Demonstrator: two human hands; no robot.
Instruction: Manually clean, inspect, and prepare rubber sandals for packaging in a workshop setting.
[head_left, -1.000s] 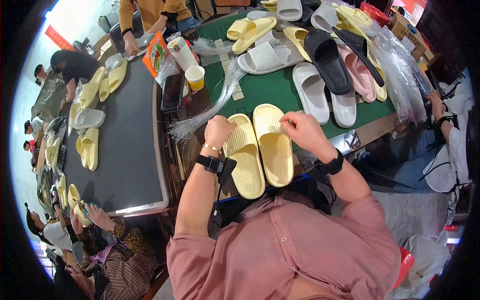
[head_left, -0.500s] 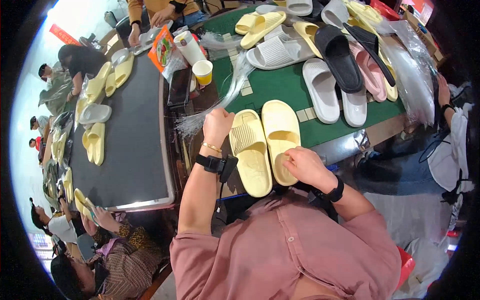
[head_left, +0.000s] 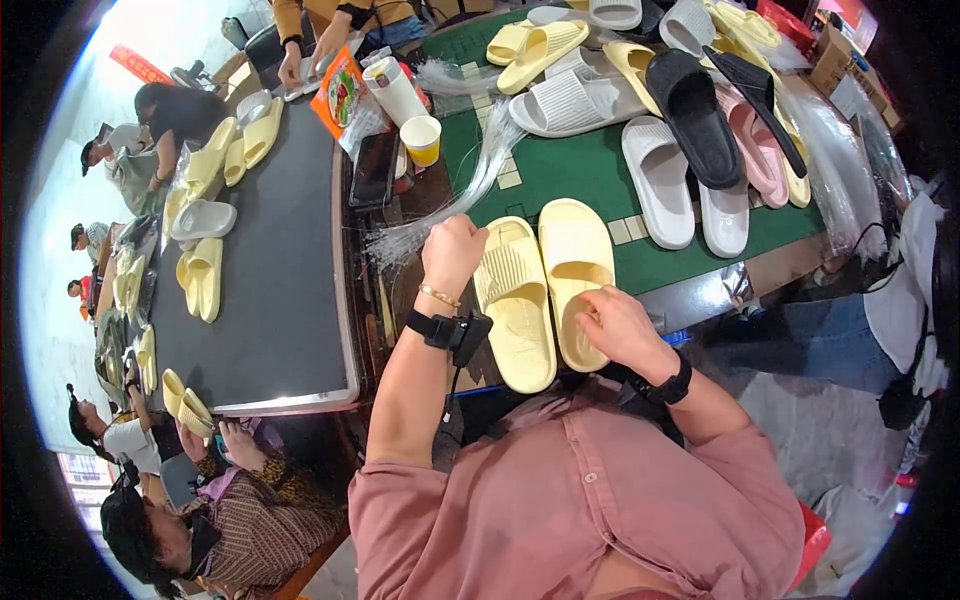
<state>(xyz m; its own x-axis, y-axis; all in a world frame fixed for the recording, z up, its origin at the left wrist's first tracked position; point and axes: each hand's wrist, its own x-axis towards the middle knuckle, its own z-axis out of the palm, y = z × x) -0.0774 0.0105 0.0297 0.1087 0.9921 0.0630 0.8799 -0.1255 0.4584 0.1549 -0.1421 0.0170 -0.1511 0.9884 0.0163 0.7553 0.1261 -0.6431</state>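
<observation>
Two pale yellow slippers lie side by side in front of me, toes pointing away: the left slipper (head_left: pixel 522 345) with a ribbed strap, the right slipper (head_left: pixel 577 240) angled slightly. My left hand (head_left: pixel 455 252) is closed beside the left slipper's strap, fingertips at its outer edge. Whatever it may pinch is too small to make out. Over the right slipper's footbed, my right hand (head_left: pixel 625 328) is curled with thumb and fingers together. Its fingertips hide anything between them. Beyond my left hand lies a bundle of thin clear plastic strands (head_left: pixel 490 160).
Grey, black, pink and yellow slippers crowd the green mat (head_left: pixel 590 190) at the far right. A yellow paper cup (head_left: pixel 421 141), a white cup and an orange packet stand beyond my left hand. Left of me runs a dark conveyor belt (head_left: pixel 275 270) carrying slippers, with co-workers along it.
The whole view has shifted slightly, so things sit further right. My hands stay closed by the two slippers. At lower left, a co-worker's hands have parted around a pair of slippers.
</observation>
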